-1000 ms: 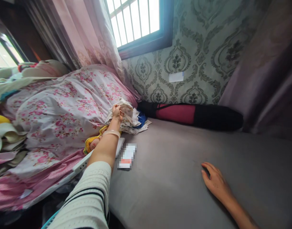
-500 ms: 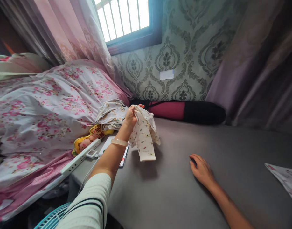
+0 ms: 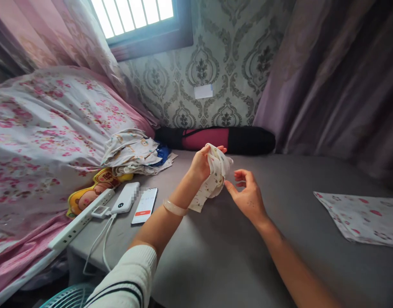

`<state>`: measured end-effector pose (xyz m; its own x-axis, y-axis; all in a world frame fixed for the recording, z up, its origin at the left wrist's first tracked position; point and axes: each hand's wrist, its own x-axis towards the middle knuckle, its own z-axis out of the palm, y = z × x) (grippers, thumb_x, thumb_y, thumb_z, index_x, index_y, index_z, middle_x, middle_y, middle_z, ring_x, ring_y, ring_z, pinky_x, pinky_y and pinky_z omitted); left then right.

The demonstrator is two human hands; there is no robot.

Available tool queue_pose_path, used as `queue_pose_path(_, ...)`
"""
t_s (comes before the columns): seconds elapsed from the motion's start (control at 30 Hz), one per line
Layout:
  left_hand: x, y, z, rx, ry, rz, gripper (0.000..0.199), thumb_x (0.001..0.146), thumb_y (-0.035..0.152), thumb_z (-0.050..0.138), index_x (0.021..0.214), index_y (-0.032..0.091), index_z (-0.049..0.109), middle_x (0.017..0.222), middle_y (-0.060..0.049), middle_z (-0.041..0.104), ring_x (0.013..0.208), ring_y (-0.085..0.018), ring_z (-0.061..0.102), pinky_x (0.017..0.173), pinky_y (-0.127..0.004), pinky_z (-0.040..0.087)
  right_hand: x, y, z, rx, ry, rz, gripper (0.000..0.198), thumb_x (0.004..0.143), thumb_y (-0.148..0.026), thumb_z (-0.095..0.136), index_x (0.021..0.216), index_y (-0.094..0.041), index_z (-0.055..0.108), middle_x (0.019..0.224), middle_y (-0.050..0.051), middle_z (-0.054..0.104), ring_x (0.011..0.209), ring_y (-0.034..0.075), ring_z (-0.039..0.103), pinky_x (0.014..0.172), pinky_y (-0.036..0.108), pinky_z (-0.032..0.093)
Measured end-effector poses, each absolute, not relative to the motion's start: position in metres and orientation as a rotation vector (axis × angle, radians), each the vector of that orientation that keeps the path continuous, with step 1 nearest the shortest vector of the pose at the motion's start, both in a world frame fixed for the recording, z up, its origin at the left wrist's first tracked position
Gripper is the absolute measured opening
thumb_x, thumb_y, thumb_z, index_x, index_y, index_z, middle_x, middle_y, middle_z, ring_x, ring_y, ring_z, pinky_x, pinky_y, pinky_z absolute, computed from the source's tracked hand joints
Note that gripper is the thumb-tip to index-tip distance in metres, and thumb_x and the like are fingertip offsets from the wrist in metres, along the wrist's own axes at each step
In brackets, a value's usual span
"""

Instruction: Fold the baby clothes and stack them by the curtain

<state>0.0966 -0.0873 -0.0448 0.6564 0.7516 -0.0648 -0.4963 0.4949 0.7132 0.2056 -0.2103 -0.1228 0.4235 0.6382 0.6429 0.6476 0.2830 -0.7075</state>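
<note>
My left hand (image 3: 200,166) is closed on a small white garment (image 3: 218,173) printed with tiny coloured figures. The cloth hangs crumpled below the fingers, above the grey surface. Just right of it is my right hand (image 3: 248,196), its thumb and fingers apart and curved toward the cloth, holding nothing. A pile of light printed clothes (image 3: 129,147) lies beyond my left forearm, with something blue at its right side. To the far right, a folded white cloth (image 3: 366,218) with pink and red prints lies flat.
Left of my forearm lie a phone (image 3: 145,207), a white power bank (image 3: 126,197) with cables, a power strip (image 3: 82,219) and a yellow plush (image 3: 84,199). A long black-and-maroon bag (image 3: 212,139) rests along the wall. A turquoise fan guard (image 3: 68,297) shows at lower left.
My left hand has carried the garment right, away from the clothes pile. My right hand has risen from the grey surface to beside the garment. The view has swung right.
</note>
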Motion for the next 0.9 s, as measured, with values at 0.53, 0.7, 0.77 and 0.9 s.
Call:
queue_pose_path(0.53,0.132,-0.106,-0.081,0.932,0.370,0.686,0.013,0.073,0.018,0.071,0.077,0.014,0.060,0.063,0.001,0.062,0.055,-0.010,0.059,0.060,-0.023,0.049,0.291,-0.252,-0.087,-1.368,-1.049,0.357,0.030,0.078,-0.046,0.066,0.092,-0.020,0.068,0.085,0.005,0.070,0.074,0.018,0.064,0.068,0.029,0.051)
queue_pose_path(0.7,0.137,-0.113,-0.097,1.141,0.492,0.687,0.024,0.071,0.014,0.071,0.094,0.016,0.066,0.078,-0.001,0.066,0.061,-0.010,0.059,0.063,-0.023,0.047,0.302,-0.259,-0.084,-1.422,-1.000,0.375,0.026,0.082,-0.039,0.059,0.099,-0.021,0.068,0.070,0.001,0.065,0.057,0.014,0.057,0.050,0.024,0.043)
queue_pose_path(0.77,0.139,-0.117,-0.097,1.339,0.480,0.737,0.026,0.073,0.016,0.069,0.098,0.019,0.067,0.082,-0.001,0.066,0.064,-0.009,0.058,0.065,-0.022,0.046,0.303,-0.260,-0.083,-1.438,-1.020,0.345,0.026,0.082,-0.037,0.056,0.097,-0.019,0.068,0.070,0.001,0.065,0.056,0.014,0.055,0.048,0.024,0.040)
queue_pose_path(0.9,0.143,-0.121,-0.086,1.747,0.357,0.804,0.026,0.073,0.011,0.065,0.098,0.020,0.071,0.101,-0.005,0.068,0.092,-0.016,0.061,0.086,-0.027,0.046,0.306,-0.262,-0.084,-1.477,-1.065,0.309,0.027,0.084,-0.037,0.054,0.098,-0.019,0.068,0.069,0.001,0.064,0.052,0.012,0.051,0.046,0.023,0.036)
